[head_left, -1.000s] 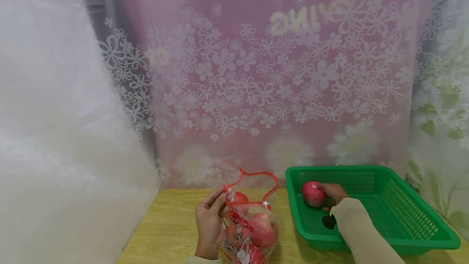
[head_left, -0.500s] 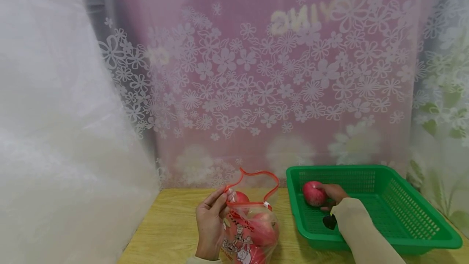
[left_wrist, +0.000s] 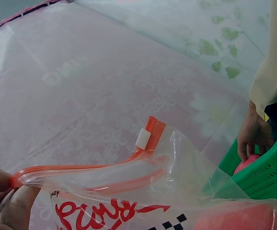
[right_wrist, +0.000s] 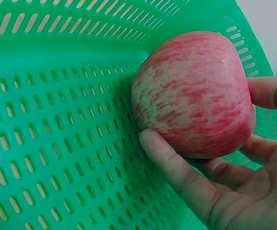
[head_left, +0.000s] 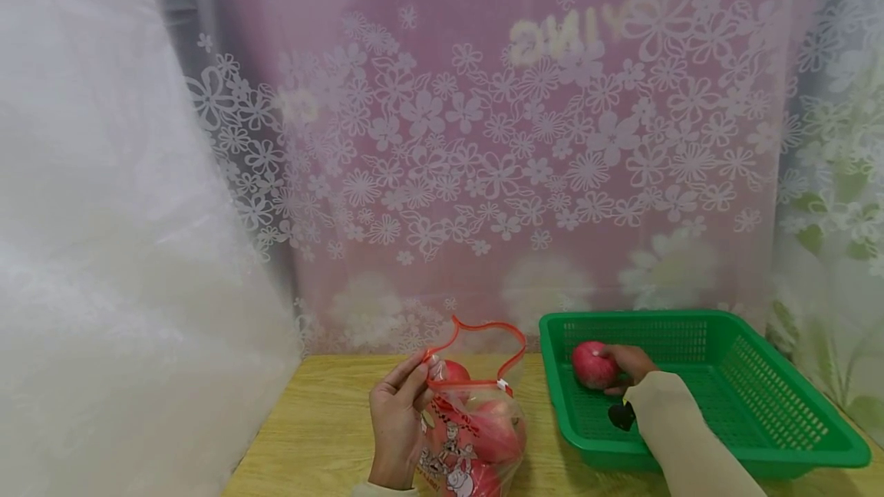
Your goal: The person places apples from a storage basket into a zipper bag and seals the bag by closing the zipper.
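Note:
My left hand (head_left: 397,420) pinches the orange-red zip edge of a clear plastic zip bag (head_left: 445,436) between thumb and fingers. The bag's mouth gapes, and a white slider (left_wrist: 143,139) sits at one end of the zip. Several red apples (head_left: 496,432) lie inside it, seen through the printed film. Over in the green basket (head_left: 704,455), my right hand (head_left: 631,365) grips another apple (right_wrist: 196,93), red with pale streaks. In the right wrist view the thumb and fingers curl round its sides and underside, close over the slotted basket floor.
The basket stands on a wood-grain table (head_left: 318,413), to the right of the bag. Behind the table hangs a pinkish curtain (head_left: 449,175) with white flowers, and a white sheet (head_left: 124,251) hangs along the left. A dark device (head_left: 621,416) is at the right wrist.
Almost nothing differs. The apple in my right hand has turned or shifted very slightly to the right inside the basket; the left hand and the bag hold their place.

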Demonstrator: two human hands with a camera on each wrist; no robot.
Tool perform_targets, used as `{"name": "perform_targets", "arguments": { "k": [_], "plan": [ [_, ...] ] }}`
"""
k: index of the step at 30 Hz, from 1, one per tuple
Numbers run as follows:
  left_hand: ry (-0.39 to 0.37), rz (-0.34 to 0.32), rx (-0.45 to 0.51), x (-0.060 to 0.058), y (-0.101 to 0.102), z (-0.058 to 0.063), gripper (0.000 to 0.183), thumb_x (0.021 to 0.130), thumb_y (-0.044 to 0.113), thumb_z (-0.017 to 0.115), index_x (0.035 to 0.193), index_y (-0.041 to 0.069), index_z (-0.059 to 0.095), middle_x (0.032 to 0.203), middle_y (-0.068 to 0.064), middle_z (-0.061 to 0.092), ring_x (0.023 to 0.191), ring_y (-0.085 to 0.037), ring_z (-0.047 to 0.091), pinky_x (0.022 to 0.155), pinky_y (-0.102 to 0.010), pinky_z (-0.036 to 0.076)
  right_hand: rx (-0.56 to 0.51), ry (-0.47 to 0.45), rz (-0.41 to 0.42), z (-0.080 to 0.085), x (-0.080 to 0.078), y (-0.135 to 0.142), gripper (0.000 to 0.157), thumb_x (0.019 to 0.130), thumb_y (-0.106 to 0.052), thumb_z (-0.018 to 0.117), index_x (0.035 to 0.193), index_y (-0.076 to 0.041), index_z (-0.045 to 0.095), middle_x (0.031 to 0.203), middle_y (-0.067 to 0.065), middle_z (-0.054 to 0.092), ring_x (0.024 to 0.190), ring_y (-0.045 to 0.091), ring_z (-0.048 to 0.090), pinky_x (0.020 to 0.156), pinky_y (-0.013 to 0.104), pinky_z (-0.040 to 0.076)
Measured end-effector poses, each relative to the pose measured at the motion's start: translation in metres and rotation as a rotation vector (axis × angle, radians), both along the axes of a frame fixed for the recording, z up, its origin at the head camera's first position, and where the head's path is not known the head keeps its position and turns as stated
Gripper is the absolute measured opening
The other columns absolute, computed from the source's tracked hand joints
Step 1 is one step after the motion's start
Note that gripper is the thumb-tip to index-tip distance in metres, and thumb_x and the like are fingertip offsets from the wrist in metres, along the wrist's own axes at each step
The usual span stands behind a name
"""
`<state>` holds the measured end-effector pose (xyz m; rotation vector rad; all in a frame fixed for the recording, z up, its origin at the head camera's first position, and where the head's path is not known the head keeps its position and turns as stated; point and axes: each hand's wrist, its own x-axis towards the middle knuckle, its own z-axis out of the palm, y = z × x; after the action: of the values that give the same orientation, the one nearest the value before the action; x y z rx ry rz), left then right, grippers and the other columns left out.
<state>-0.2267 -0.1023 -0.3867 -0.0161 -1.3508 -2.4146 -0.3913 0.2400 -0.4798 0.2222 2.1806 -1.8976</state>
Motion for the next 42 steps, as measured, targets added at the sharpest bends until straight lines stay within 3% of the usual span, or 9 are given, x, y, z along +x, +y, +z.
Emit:
{"name": "perform_targets", "arguments": {
  "k": [6, 13, 19, 27, 35, 42],
  "plan": [
    [-0.017, -0.002, 0.0, -0.001, 0.0, -0.002, 0.033, 0.086, 0.004, 0.06, 0.114, -0.013, 0.056, 0.088, -0.008, 0.07, 0.078, -0.012, 0.067, 0.061, -0.018, 0.053, -0.004, 0.001, -0.001, -0.007, -0.005, 0.004, 0.067, 0.09, -0.027, 0.046, 0.137, 0.011, 0.018, 0.126, 0.037, 0.023, 0.095, 0.051, 0.051, 0.073, 0.045, 0.054],
    [-0.007, 0.002, -0.003, -0.001, 0.0, -0.002, 0.03, 0.085, 0.003, 0.06, 0.112, -0.011, 0.058, 0.088, -0.008, 0.07, 0.077, -0.012, 0.067, 0.06, -0.018, 0.053, 0.009, 0.004, 0.001, -0.011, -0.008, 0.006, 0.067, 0.088, -0.026, 0.046, 0.135, 0.013, 0.018, 0.124, 0.037, 0.025, 0.094, 0.051, 0.051, 0.071, 0.045, 0.054],
    [-0.001, 0.008, 0.001, 0.0, 0.0, 0.0, 0.024, 0.085, 0.003, 0.061, 0.106, -0.006, 0.064, 0.087, -0.008, 0.07, 0.078, -0.012, 0.067, 0.06, -0.018, 0.053, 0.017, 0.008, 0.009, -0.009, -0.009, 0.007, 0.069, 0.088, -0.028, 0.048, 0.136, 0.012, 0.017, 0.127, 0.037, 0.023, 0.097, 0.053, 0.049, 0.071, 0.045, 0.054],
    [-0.02, 0.008, 0.0, 0.0, -0.001, 0.0, 0.032, 0.085, 0.003, 0.06, 0.113, -0.013, 0.056, 0.088, -0.008, 0.07, 0.078, -0.012, 0.067, 0.059, -0.018, 0.053, 0.03, 0.007, 0.007, -0.002, -0.007, 0.005, 0.067, 0.089, -0.028, 0.048, 0.136, 0.011, 0.02, 0.126, 0.036, 0.026, 0.09, 0.046, 0.055, 0.071, 0.045, 0.054],
    [-0.03, 0.008, -0.004, 0.0, -0.002, 0.0, 0.025, 0.086, 0.003, 0.06, 0.11, -0.005, 0.062, 0.089, -0.009, 0.07, 0.079, -0.012, 0.067, 0.061, -0.018, 0.053, 0.043, 0.016, 0.009, 0.006, -0.007, 0.002, 0.066, 0.089, -0.027, 0.047, 0.135, 0.012, 0.021, 0.125, 0.037, 0.028, 0.083, 0.04, 0.059, 0.072, 0.046, 0.054],
    [-0.036, 0.001, -0.01, 0.001, -0.002, 0.0, 0.034, 0.086, 0.004, 0.059, 0.116, -0.012, 0.054, 0.088, -0.008, 0.07, 0.078, -0.01, 0.067, 0.057, -0.016, 0.052, 0.018, 0.012, 0.019, 0.007, -0.007, 0.001, 0.068, 0.089, -0.028, 0.048, 0.136, 0.012, 0.02, 0.126, 0.037, 0.028, 0.086, 0.042, 0.058, 0.071, 0.046, 0.054]
  ]
}}
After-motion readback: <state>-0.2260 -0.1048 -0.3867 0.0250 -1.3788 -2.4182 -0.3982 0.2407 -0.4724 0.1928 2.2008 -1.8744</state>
